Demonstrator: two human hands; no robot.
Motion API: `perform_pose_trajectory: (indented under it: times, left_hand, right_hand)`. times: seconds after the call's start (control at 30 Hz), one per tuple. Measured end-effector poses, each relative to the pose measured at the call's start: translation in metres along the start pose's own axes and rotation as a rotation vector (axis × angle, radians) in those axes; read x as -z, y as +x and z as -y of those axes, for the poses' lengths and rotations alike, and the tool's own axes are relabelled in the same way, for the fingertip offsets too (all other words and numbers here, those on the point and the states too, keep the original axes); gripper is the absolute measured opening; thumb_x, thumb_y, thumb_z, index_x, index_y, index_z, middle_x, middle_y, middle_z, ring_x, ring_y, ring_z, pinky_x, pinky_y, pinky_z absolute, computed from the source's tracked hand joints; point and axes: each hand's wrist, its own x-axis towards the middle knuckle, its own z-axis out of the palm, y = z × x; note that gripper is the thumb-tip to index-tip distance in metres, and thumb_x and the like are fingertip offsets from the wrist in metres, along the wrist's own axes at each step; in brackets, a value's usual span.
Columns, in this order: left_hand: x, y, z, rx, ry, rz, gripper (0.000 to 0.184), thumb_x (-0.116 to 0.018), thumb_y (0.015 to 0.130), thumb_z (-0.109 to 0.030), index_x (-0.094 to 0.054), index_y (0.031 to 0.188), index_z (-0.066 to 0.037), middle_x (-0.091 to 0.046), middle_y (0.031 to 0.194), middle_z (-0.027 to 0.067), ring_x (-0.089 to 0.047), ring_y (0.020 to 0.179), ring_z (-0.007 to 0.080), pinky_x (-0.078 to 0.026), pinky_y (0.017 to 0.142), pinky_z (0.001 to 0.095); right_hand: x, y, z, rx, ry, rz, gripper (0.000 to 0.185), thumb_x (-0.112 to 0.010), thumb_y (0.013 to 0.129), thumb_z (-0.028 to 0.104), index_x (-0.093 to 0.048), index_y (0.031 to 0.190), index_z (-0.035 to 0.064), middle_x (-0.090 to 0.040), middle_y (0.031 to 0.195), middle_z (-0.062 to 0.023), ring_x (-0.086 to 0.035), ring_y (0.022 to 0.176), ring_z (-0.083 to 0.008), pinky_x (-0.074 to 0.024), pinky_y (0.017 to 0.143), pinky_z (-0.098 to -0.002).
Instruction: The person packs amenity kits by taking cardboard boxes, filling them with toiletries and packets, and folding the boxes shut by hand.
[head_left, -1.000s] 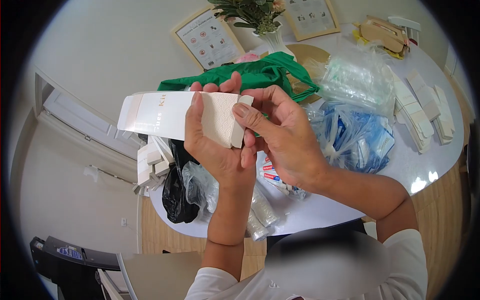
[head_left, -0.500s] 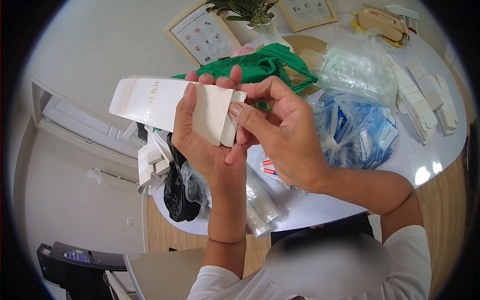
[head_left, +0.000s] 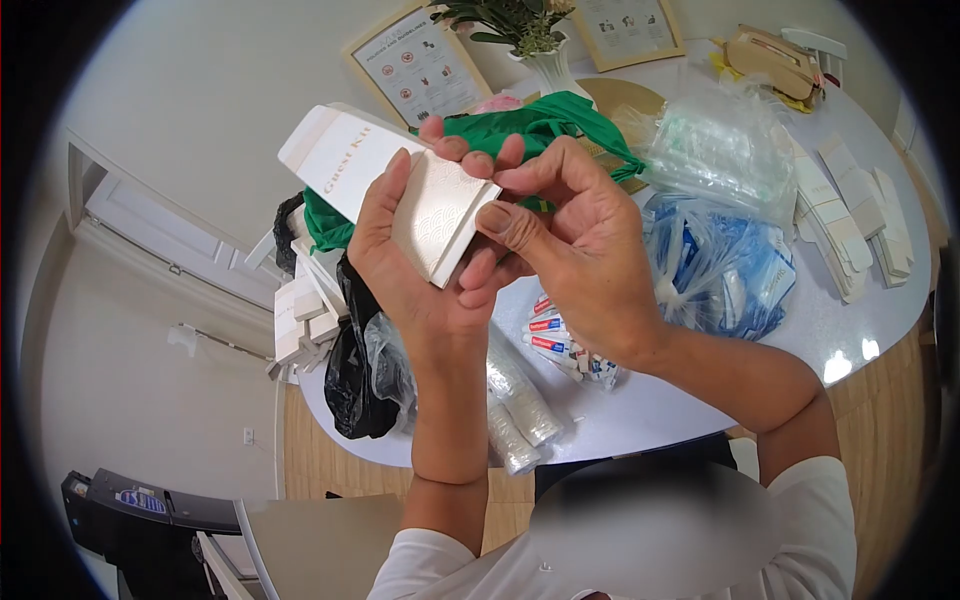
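A white and cream carton printed "Guest Kit" (head_left: 325,165) is held up above the table, tilted, with its patterned end towards the right. My left hand (head_left: 425,270) wraps round the carton from below, thumb along its near side and fingertips showing over its far edge. At the patterned end, my right hand (head_left: 580,255) pinches the end flap between thumb and fingers. The flap lies nearly against the carton's end. Below my hands lie several toothpaste tubes (head_left: 548,335) in a small pile, partly hidden by my right hand.
Clear plastic-wrapped rolls (head_left: 525,405), a black bag (head_left: 355,390) and stacked cartons (head_left: 290,320) lie at the left. Behind is a green bag (head_left: 550,120). At the right are a clear bag of blue packets (head_left: 720,270), clear plastic bags (head_left: 725,140) and flat cartons (head_left: 830,220).
The carton has tilted, its printed end rising and swinging right. At the patterned end, the flap that stuck out has been folded in closer. The view has shifted slightly.
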Motion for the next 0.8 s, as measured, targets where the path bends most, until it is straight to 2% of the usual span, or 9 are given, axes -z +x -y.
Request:
perform_pose_trajectory:
  times: [0.13, 0.2, 0.37, 0.5, 0.6, 0.63, 0.67, 0.73, 0.8]
  left_hand:
    - [0.006, 0.001, 0.004, 0.050, -0.059, 0.045, 0.036, -0.047, 0.090, -0.021, -0.041, 0.114, 0.006, -0.052, 0.090, 0.0118, -0.055, 0.080, 0.0234, -0.051, 0.079, 0.0375]
    - [0.010, 0.004, 0.003, 0.052, -0.050, 0.073, 0.035, -0.046, 0.091, -0.021, -0.040, 0.113, 0.006, -0.050, 0.091, 0.0114, -0.052, 0.082, 0.0226, -0.050, 0.077, 0.0371]
    - [0.013, 0.013, -0.005, 0.150, -0.125, 0.036, 0.047, -0.051, 0.089, -0.040, -0.049, 0.105, 0.004, -0.057, 0.084, 0.0125, -0.059, 0.071, 0.0241, -0.052, 0.056, 0.0315]
    - [0.009, 0.012, 0.004, 0.157, -0.091, 0.048, 0.049, -0.051, 0.090, -0.043, -0.050, 0.103, 0.005, -0.058, 0.082, 0.0132, -0.061, 0.069, 0.0242, -0.053, 0.056, 0.0329]
    - [0.010, 0.013, 0.006, 0.169, 0.032, 0.047, 0.048, -0.052, 0.090, -0.042, -0.051, 0.103, 0.004, -0.058, 0.081, 0.0127, -0.062, 0.070, 0.0247, -0.054, 0.057, 0.0320]
    - [0.012, 0.015, 0.005, 0.158, 0.063, 0.049, 0.045, -0.053, 0.090, -0.040, -0.052, 0.104, 0.002, -0.058, 0.081, 0.0117, -0.063, 0.069, 0.0226, -0.054, 0.056, 0.0317]
    - [0.012, 0.016, 0.005, 0.153, 0.052, 0.048, 0.045, -0.053, 0.090, -0.040, -0.052, 0.104, 0.002, -0.058, 0.081, 0.0117, -0.063, 0.069, 0.0226, -0.054, 0.056, 0.0317]
    - [0.008, 0.014, 0.007, -0.001, 0.255, -0.091, 0.042, -0.055, 0.089, -0.039, -0.049, 0.108, -0.001, -0.058, 0.084, 0.0074, -0.060, 0.073, 0.0198, -0.052, 0.060, 0.0278]
    - [0.005, 0.007, 0.007, -0.043, 0.389, -0.030, 0.046, -0.058, 0.088, -0.043, -0.051, 0.107, -0.002, -0.058, 0.088, 0.0064, -0.060, 0.076, 0.0176, -0.052, 0.063, 0.0279]
  right_hand:
    - [0.005, 0.006, -0.006, 0.093, -0.105, -0.064, 0.023, -0.062, 0.086, 0.003, -0.043, 0.099, 0.0020, -0.055, 0.096, -0.0093, -0.062, 0.071, -0.0135, -0.0571, 0.054, -0.0260]
    - [0.007, 0.005, 0.000, 0.002, -0.063, -0.038, 0.029, -0.065, 0.084, 0.002, -0.041, 0.101, 0.0035, -0.055, 0.097, -0.0087, -0.060, 0.077, -0.0123, -0.0541, 0.053, -0.0226]
    - [0.009, 0.014, -0.006, 0.038, -0.118, 0.097, 0.041, -0.069, 0.079, -0.001, -0.037, 0.104, 0.0051, -0.053, 0.101, -0.0086, -0.058, 0.081, -0.0107, -0.0527, 0.058, -0.0212]
    - [0.015, 0.014, -0.011, 0.159, -0.356, 0.069, 0.054, -0.074, 0.072, -0.003, -0.033, 0.104, 0.0079, -0.048, 0.107, -0.0087, -0.057, 0.081, -0.0113, -0.0529, 0.058, -0.0216]
    - [0.019, 0.018, -0.018, 0.255, -0.347, 0.086, 0.054, -0.075, 0.071, -0.002, -0.031, 0.100, 0.0088, -0.049, 0.108, -0.0085, -0.056, 0.087, -0.0112, -0.0519, 0.064, -0.0219]
    - [0.022, 0.017, -0.008, 0.071, -0.466, 0.066, 0.055, -0.076, 0.070, -0.003, -0.035, 0.106, 0.0066, -0.051, 0.109, -0.0091, -0.056, 0.090, -0.0118, -0.0510, 0.074, -0.0245]
    - [0.025, 0.021, -0.003, 0.068, -0.475, 0.073, 0.055, -0.076, 0.070, -0.003, -0.035, 0.106, 0.0066, -0.051, 0.109, -0.0091, -0.056, 0.090, -0.0118, -0.0510, 0.074, -0.0245]
    - [0.030, 0.033, 0.006, -0.122, -0.428, 0.233, 0.061, -0.080, 0.071, 0.015, -0.038, 0.113, 0.0030, -0.052, 0.110, -0.0108, -0.054, 0.086, -0.0115, -0.0480, 0.073, -0.0262]
    - [0.028, 0.031, 0.009, -0.202, -0.336, 0.185, 0.060, -0.075, 0.078, 0.020, -0.039, 0.122, 0.0012, -0.054, 0.105, -0.0111, -0.056, 0.083, -0.0134, -0.0482, 0.070, -0.0265]
